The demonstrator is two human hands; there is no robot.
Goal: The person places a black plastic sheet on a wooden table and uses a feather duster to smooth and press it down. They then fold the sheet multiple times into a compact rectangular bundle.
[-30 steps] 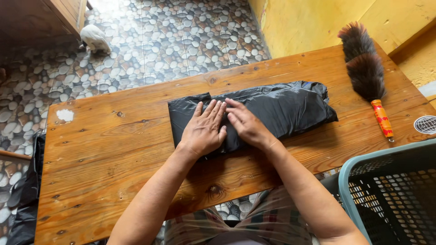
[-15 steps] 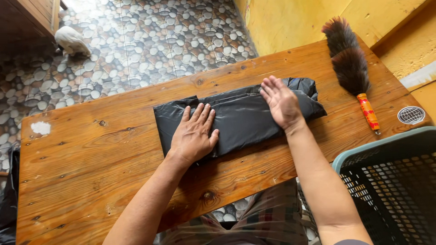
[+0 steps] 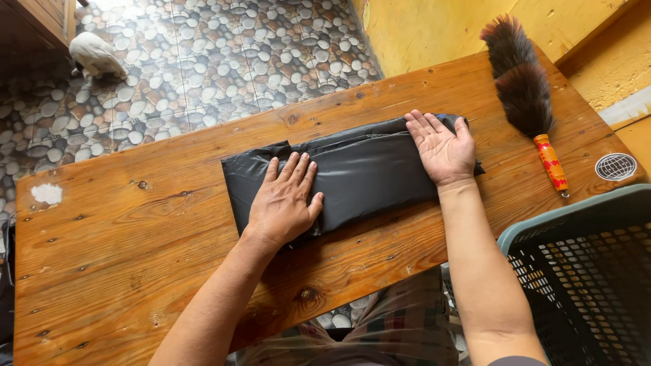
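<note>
Head view. Right hand (image 3: 444, 150) has slid from the middle to the right end of the folded black garment (image 3: 363, 173); left hand (image 3: 285, 203) stays pressing. Both grips open, palms flat, holding nothing. Garment: smooth, slightly glossy oblong, mid-bench (image 3: 135, 257). Bench: knotted varnished wood. Feather duster (image 3: 525, 95) lies just beyond.

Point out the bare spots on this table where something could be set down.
The widest bare patch of the wooden table is left of the black folded bag. The right end is crowded by the feather duster and mesh basket.
</note>
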